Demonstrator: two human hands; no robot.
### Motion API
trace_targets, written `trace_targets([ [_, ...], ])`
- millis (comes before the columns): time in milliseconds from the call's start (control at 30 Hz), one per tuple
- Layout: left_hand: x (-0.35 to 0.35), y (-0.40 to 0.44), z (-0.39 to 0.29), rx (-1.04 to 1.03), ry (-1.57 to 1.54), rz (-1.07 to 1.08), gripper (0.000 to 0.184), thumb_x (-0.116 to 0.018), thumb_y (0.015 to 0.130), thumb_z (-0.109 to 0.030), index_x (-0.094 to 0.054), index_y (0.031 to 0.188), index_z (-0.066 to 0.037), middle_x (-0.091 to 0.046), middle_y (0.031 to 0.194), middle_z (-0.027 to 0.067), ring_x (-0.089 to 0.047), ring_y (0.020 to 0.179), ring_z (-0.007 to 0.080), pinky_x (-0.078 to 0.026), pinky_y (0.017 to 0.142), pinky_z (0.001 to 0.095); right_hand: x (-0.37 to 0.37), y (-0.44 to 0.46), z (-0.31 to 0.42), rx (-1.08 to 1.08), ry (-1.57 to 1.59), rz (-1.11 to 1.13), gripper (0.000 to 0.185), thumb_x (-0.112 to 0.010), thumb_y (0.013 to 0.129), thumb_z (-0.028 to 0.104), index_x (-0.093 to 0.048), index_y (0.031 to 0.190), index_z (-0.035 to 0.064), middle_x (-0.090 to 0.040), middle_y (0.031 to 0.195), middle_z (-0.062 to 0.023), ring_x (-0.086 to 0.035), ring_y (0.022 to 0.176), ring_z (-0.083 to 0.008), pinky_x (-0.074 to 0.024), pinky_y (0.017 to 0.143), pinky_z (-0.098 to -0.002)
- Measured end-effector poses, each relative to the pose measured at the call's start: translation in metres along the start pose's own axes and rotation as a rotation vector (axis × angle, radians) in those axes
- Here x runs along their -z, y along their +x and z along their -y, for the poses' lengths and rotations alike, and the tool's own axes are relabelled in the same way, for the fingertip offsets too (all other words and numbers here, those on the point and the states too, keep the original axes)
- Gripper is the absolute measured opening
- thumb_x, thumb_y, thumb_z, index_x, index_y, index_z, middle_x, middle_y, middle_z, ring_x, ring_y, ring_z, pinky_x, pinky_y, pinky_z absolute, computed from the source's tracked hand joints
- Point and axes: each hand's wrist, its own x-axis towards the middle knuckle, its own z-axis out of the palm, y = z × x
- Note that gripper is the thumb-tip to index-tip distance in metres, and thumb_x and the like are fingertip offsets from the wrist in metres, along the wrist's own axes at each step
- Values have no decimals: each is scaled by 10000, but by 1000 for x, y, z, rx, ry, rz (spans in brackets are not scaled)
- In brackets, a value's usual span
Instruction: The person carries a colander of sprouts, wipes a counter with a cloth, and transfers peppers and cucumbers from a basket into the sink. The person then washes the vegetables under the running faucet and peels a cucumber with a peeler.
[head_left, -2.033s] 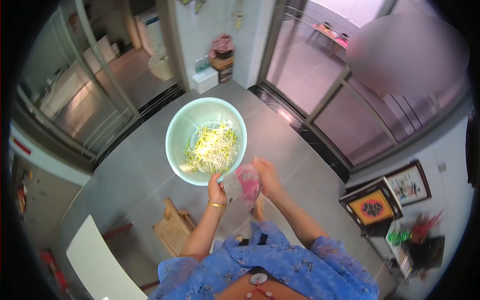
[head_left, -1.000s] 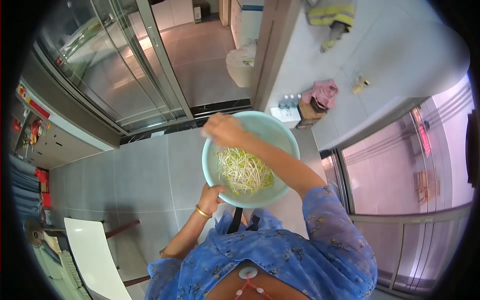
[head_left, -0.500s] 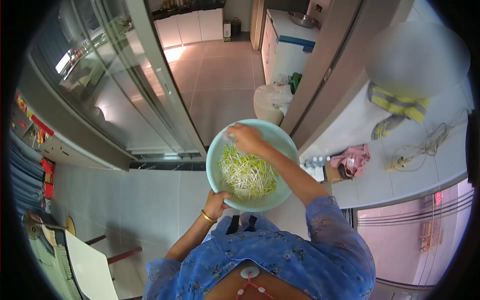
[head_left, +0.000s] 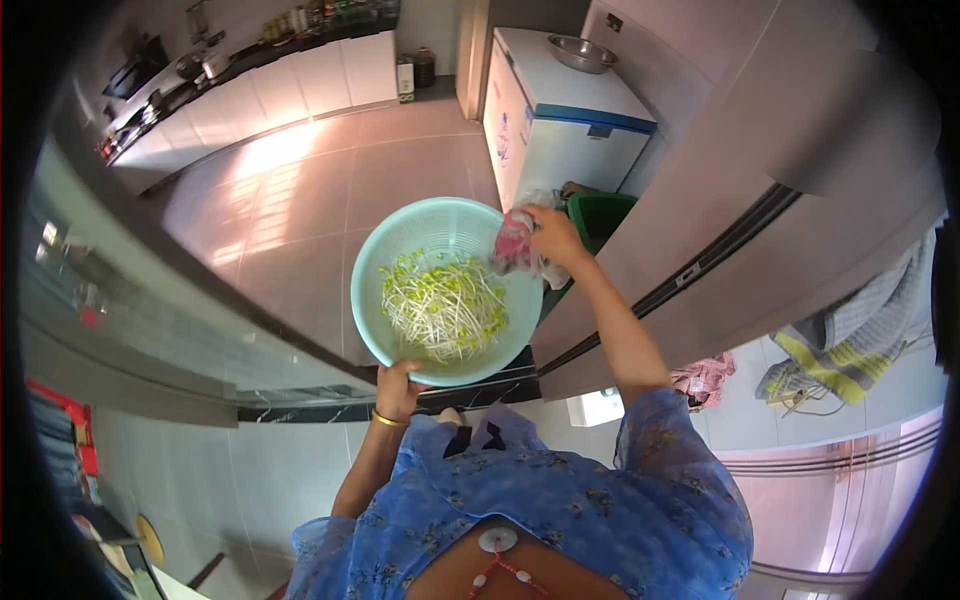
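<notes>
Basin (head_left: 369,300): held up by its near left rim above the floor (head_left: 300,205), at the doorway; pale green, tilted so that its inside is seen.
Sprouts (head_left: 445,308): heaped loose in the basin, white stems tangled with yellow-green heads; touched by neither hand.
Left hand (head_left: 397,388): closed on the rim, the thumb laid over it; the fingers are mostly hidden below. A gold bracelet (head_left: 391,418) is worn at the wrist.
Right hand (head_left: 556,238): pinched on a crumpled bag at the basin's right side.
Bag (head_left: 513,240): pink and greyish, hung over the right rim; whether the rim is touched cannot be told.
Bin (head_left: 602,215): green, seen just beyond the right hand.
Chest (head_left: 575,150): white, blue-edged, topped by a metal bowl (head_left: 582,55).
</notes>
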Motion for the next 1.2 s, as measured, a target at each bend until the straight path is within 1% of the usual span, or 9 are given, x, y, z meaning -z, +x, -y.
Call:
trace_targets([
  [200,-50,161,-47,78,-67,48,489,-455,713,34,-416,1200,40,-529,1126,171,-577,980,347,-554,741,505,-52,40,-50,-16,274,-201,361,-659,728,115,-605,1082,75,-615,1027,-159,-590,953,-304,-466,818,-348],
  [267,-67,213,-51,53,-131,-69,338,-494,723,28,-493,1061,16,-568,953,158,-634,764,302,-582,575,444,-56,79,-67,-75,361,-173,368,-668,723,80,-600,1085,56,-613,1034,-154,-587,968,-292,-465,822,-336],
  [333,-86,266,-58,121,-81,-61,352,-504,721,23,-495,1071,-6,-567,986,142,-629,809,289,-574,596,450,-47,139,-100,-32,561,-433,369,-670,716,27,-592,1077,24,-614,1038,-142,-583,988,-272,-462,821,-322],
  [467,-138,361,-56,229,-145,18,408,-506,724,8,-478,1129,-27,-542,1093,147,-565,1008,318,-529,758,507,-14,250,-179,-56,381,-667,317,-623,731,-42,-602,1045,-1,-627,1032,-135,-585,962,-200,-431,863,-278],
  [733,-295,538,-86,190,-119,96,485,-473,740,-3,-419,1221,23,-506,1200,159,-492,1133,312,-449,942,474,63,344,-245,-200,795,-424,315,-632,757,-11,-583,1067,8,-631,980,-89,-589,934,-199,-449,840,-297],
  [800,-333,581,-79,219,-202,254,510,-482,729,15,-412,1233,-20,-503,1197,149,-525,1087,320,-490,873,471,95,359,-282,-294,1497,-639,357,-620,746,-34,-562,1096,3,-624,955,-59,-590,901,-182,-464,813,-299],
  [933,-379,662,-61,254,-82,358,502,-497,734,14,-415,1228,-15,-508,1193,142,-529,1074,306,-490,880,460,188,387,-339,-60,1662,-1232,313,-599,742,-6,-570,1054,-23,-626,975,-101,-600,910,-210,-468,828,-322],
  [1067,-466,687,-55,379,-44,351,459,-505,736,14,-439,1190,-2,-524,1163,143,-547,1041,301,-524,828,444,261,368,-405,76,1466,-1744,300,-606,729,-3,-581,1027,-30,-625,946,-108,-601,892,-233,-464,852,-354],
  [1200,-488,731,-61,542,-93,352,625,-466,719,59,-300,1314,-35,-410,1290,188,-467,1137,377,-462,879,572,308,350,-406,-174,835,-1966,702,-644,672,21,-353,1308,-36,-458,1227,-151,-494,1093,-254,-389,949,-351],
])
